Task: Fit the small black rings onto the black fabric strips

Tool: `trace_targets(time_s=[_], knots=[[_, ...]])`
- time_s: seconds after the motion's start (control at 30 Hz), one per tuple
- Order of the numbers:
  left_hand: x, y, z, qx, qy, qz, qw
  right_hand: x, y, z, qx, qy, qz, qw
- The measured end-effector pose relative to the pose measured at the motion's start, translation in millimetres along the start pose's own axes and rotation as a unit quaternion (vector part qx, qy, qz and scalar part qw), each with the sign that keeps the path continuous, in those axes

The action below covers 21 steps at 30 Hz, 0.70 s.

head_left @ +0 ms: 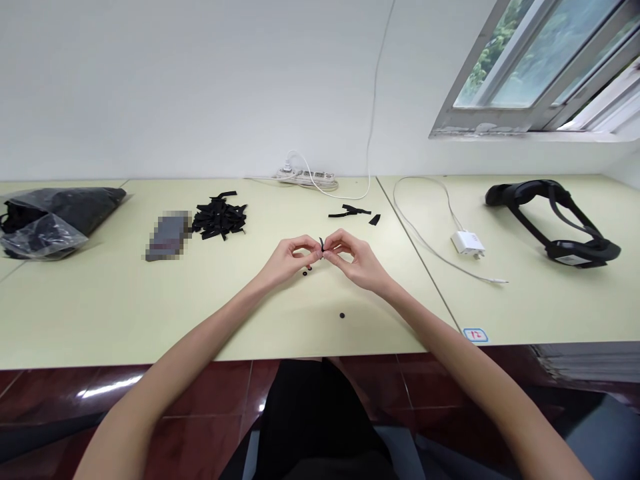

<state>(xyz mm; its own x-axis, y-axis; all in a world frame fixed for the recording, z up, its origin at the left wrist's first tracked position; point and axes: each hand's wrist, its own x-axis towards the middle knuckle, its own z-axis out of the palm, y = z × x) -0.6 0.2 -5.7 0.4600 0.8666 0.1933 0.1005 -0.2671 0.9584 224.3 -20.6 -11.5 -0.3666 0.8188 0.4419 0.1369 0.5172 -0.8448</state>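
Observation:
My left hand (293, 259) and my right hand (353, 257) meet above the middle of the table, fingertips nearly touching. Both are closed in a pinch on a small black strip (322, 243), whose narrow end sticks up between the fingers. The rest of the strip is hidden by my fingertips. Just below my left fingers lies a small black ring (305, 273), with another similar piece close beside it. Nearer the front edge, a small black disc (342, 315) rests on the tabletop.
A pile of black strips (220, 217) lies left, beside a blurred-out phone-like object (169, 236) and a plastic bag (65, 217). Loose strips (350, 211) lie ahead. A power strip (307, 177) sits by the wall. Right are a white charger (467, 243), its cable, and a black headset (555, 223).

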Motion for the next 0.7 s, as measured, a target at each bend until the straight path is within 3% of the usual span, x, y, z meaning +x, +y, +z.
trace_targets(time_s=[0.4, 0.6, 0.7], knots=[[0.5, -2.0, 4.3, -0.015, -0.001, -0.03, 0.999, 1.9, 0.7, -1.8, 0.022, -0.01, 0.026, 0.999], [3.1, -3.4, 1.2, -0.089, -0.001, -0.065, 0.994, 5.8, 2.9, 0.1, 0.114, 0.038, 0.072, 0.99], [2.6, -2.1, 1.5, -0.126, 0.0, -0.085, 0.988, 6.6, 4.1, 0.1, 0.084, 0.049, 0.071, 0.993]])
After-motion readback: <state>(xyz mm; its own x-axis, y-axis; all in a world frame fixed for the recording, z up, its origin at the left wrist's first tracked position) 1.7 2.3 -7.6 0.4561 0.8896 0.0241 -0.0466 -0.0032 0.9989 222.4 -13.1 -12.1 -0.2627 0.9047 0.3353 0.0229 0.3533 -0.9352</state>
